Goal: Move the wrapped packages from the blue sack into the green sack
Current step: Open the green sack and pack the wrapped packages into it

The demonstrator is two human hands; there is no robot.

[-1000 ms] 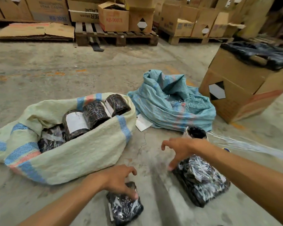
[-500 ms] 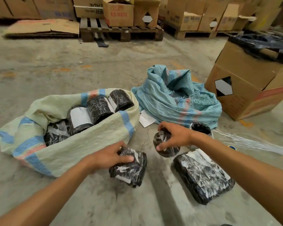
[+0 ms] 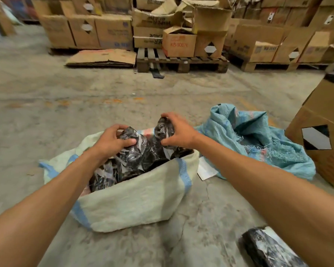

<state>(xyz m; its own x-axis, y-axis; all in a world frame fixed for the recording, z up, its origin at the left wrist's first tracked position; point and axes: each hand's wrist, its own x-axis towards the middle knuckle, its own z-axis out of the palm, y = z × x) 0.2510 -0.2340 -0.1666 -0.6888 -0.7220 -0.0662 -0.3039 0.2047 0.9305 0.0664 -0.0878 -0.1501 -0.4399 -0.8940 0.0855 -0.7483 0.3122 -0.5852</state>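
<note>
Head view, warehouse floor. The left hand grips a black wrapped package, fingers and thumb curled round it, above the open mouth of the green sack. The right hand grips a second, smaller wrapped package, fingers over its top and thumb beneath, just right of the first and also over the sack's mouth. Whether either package already rests on the load below cannot be told. Inside the green sack lie several more dark film-wrapped packages, piled up to its rim. The sack is pale green woven fabric with blue stripes and lies on the concrete floor in the middle of the scene.

To its right lies the blue sack, crumpled and slack, with frayed edges; its contents are not visible. A white paper slip lies on the floor between the two sacks. One further wrapped package lies on the floor at the near right, partly hidden by the right forearm. A cardboard box with a black-and-white diamond label stands at the right edge, just beside the blue sack. At the far side, stacked cartons sit on wooden pallets, with flattened cardboard to their left.
</note>
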